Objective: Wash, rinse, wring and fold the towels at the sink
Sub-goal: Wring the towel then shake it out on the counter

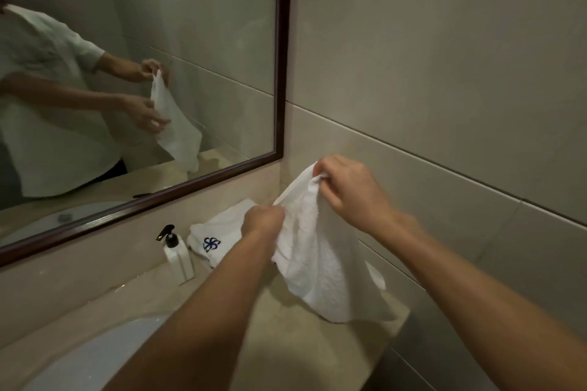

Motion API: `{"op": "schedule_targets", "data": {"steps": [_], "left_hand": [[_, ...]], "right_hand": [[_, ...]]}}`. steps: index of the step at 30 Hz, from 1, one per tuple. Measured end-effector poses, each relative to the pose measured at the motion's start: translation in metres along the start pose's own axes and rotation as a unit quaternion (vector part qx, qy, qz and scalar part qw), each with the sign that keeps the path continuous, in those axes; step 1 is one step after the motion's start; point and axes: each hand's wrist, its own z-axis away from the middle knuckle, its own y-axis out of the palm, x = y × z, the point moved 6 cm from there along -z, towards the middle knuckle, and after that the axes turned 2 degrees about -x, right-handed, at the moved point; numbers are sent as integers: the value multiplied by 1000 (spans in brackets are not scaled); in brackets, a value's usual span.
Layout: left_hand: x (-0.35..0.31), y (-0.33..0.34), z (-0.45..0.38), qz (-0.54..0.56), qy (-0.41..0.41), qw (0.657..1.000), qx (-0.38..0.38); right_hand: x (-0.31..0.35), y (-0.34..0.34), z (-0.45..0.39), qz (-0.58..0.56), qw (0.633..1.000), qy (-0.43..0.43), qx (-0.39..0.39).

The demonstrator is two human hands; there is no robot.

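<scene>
**Mia:** Both hands are up over the counter. Her right hand (pixel 344 187) pinches the top corner of a white towel (pixel 317 260), with the fingers closed tight on it. Her left hand (pixel 262 222) is a fist lower down, squeezing the towel's edge.

**Ben:** So where is that towel?

**Mia:** It hangs in the air between the two hands. Its bottom end touches the counter, near the side wall.

**Ben:** How many towels can you count?

**Mia:** Two. The second one is a folded towel (pixel 222 232) with a blue flower mark. It lies on the counter at the back, behind the left hand.

**Ben:** Anything else?

**Mia:** One white soap bottle (pixel 179 259) with a black pump. It stands just beside the folded towel. One sink (pixel 79 359), white, at the bottom left.

**Ben:** What is the counter like?

**Mia:** It is a beige stone counter (pixel 305 346), shiny and smooth.

**Ben:** And the room?

**Mia:** It is a bathroom with big pale wall tiles (pixel 428 57). One mirror (pixel 143 73) with a dark wood frame hangs above the sink. You can see the person in it, in a white shirt, holding the towel.
</scene>
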Motion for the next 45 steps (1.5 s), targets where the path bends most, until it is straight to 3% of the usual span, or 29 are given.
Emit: {"op": "schedule_targets", "data": {"steps": [2,3,5,7,10,12,13,14,16,18,20,23,26,28,31,33,34,36,38,41,45], "left_hand": [[10,3,0,42,-39,996,-73],[5,1,7,-43,-21,993,-105],[-22,-3,16,-259,130,947,-139],[-44,-7,23,-417,250,871,-74],[-73,-43,14,-519,172,836,-54],[-70,-56,24,-392,52,919,3],[-62,-54,32,-249,-31,968,24],[-53,-48,39,-126,-86,988,22],[-42,-33,46,40,-124,992,4],[-41,-24,45,76,-101,992,4],[-51,-31,33,-29,-36,999,14],[-70,-41,29,-216,50,970,98],[-85,-47,44,-275,89,940,180],[-94,-52,50,-309,124,920,208],[-97,-67,48,-492,136,847,144],[-98,-79,43,-535,122,833,68],[-93,-82,43,-502,93,858,57],[-76,-82,49,-315,-7,945,86],[-62,-79,51,-99,-72,986,114],[-55,-84,41,93,-91,990,54],[-53,-76,46,143,-83,985,50]], "right_hand": [[5,7,-2,8,1000,-16,5],[4,6,-3,7,1000,-18,-2],[-10,-5,-1,-8,1000,0,-28],[-27,-15,5,-30,999,13,-40],[-36,-17,14,-60,998,-10,-24],[-30,-10,13,-83,996,-29,-11],[-27,-7,10,-100,995,-24,-14],[-24,-4,7,-125,992,-10,-16],[-20,4,1,-186,982,17,-2],[-26,11,-1,-238,970,50,29],[-43,13,1,-285,952,93,58],[-61,10,10,-318,934,112,114],[-63,5,20,-303,935,72,169],[-62,2,25,-239,953,-1,187],[-55,12,26,-105,968,-117,196],[-53,22,19,-87,974,-132,162],[-54,24,15,-89,979,-122,134],[-60,26,10,-88,986,-106,96],[-67,27,9,-76,987,-108,91],[-65,25,4,-88,982,-130,107],[-66,28,-4,-106,984,-96,103]]}}
